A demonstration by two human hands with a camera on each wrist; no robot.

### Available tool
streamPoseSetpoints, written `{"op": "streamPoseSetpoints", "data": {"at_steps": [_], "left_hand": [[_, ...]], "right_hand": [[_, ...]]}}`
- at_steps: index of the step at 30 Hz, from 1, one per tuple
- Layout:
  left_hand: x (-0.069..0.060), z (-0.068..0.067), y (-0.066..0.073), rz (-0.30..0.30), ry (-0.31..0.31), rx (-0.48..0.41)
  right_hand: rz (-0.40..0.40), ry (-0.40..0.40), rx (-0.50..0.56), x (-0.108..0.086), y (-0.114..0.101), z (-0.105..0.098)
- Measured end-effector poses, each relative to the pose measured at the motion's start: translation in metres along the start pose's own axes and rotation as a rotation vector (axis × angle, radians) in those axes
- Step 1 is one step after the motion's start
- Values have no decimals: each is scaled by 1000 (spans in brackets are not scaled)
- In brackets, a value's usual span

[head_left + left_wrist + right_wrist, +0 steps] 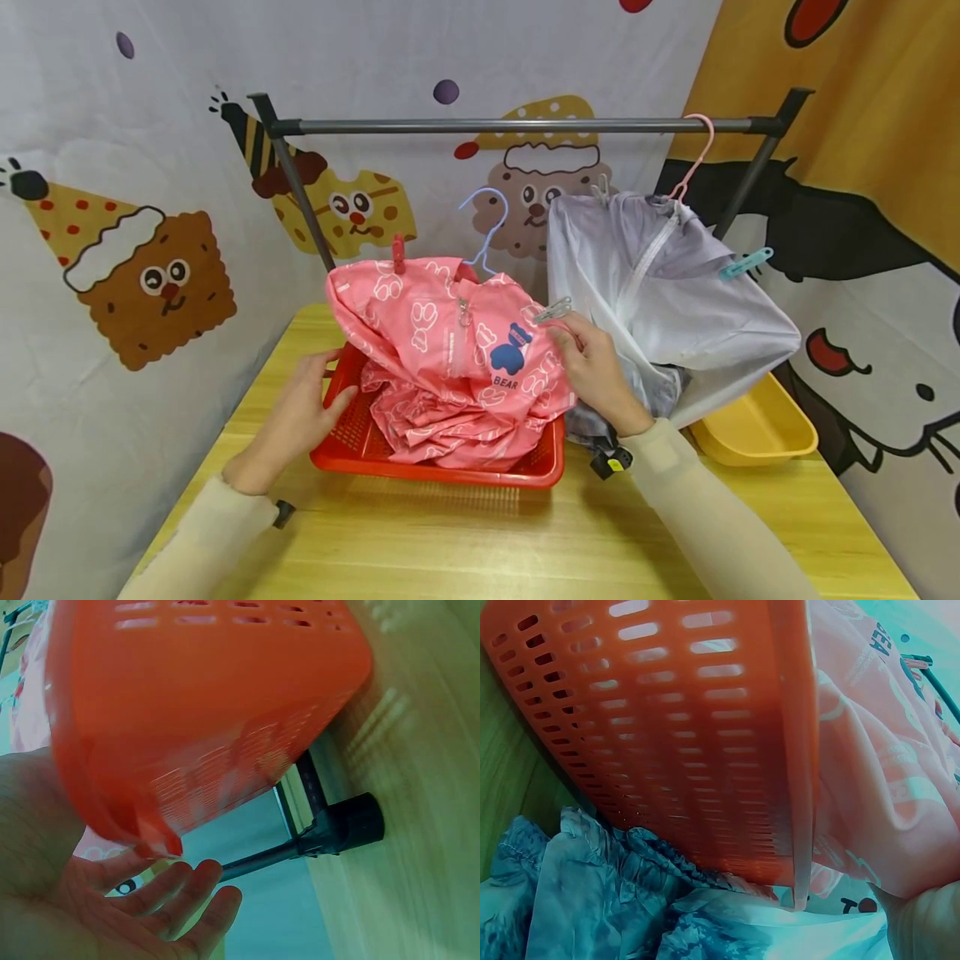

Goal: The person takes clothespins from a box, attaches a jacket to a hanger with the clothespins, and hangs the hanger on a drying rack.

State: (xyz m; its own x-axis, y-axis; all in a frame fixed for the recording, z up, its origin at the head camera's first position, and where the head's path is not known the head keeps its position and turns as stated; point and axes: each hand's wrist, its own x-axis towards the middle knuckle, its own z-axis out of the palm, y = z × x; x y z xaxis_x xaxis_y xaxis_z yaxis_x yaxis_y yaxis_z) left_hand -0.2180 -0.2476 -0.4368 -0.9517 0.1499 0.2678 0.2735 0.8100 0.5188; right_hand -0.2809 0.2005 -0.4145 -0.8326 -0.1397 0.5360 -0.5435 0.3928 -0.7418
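A pink jacket [431,333] with white prints and a blue bear lies bunched in and over a red basket [442,477]. A light-blue hanger [489,221] stands out of its collar, its hook apart from the rail. A red clothespin [398,253] sits on one shoulder, a grey clothespin [553,311] on the other. My right hand [592,358] pinches the jacket beside the grey clothespin. At the basket's left rim is my left hand [300,417], thumb over the inner side. In the left wrist view its fingers [202,885] stretch loosely past the basket's corner.
A dark metal rack with a horizontal rail [465,126] stands behind. On the right, a silvery-grey garment [675,308] hangs from a pink hanger [701,154], with a teal clothespin [746,263] on it. Its lower folds lie against the red basket. A yellow basin [757,425] is partly behind it.
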Motion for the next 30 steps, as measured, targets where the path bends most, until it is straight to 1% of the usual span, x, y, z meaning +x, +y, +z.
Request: {"op": "streamPoseSetpoints", "data": {"at_steps": [3,5,14,21,30], "left_hand": [[-2,3,-1,-9,-21,4],[-3,5,-1,-5,-22,14],[-4,8,-2,23,10,33],[-4,11,0,9,36,11],[-4,13,-1,-9,58,-18]], "right_hand": [[9,1,2,0,0,0],[19,0,5,-1,0,0],[40,11,0,-1,1,0],[40,18,2,-1,1,0],[46,55,25,0,2,-1]]}}
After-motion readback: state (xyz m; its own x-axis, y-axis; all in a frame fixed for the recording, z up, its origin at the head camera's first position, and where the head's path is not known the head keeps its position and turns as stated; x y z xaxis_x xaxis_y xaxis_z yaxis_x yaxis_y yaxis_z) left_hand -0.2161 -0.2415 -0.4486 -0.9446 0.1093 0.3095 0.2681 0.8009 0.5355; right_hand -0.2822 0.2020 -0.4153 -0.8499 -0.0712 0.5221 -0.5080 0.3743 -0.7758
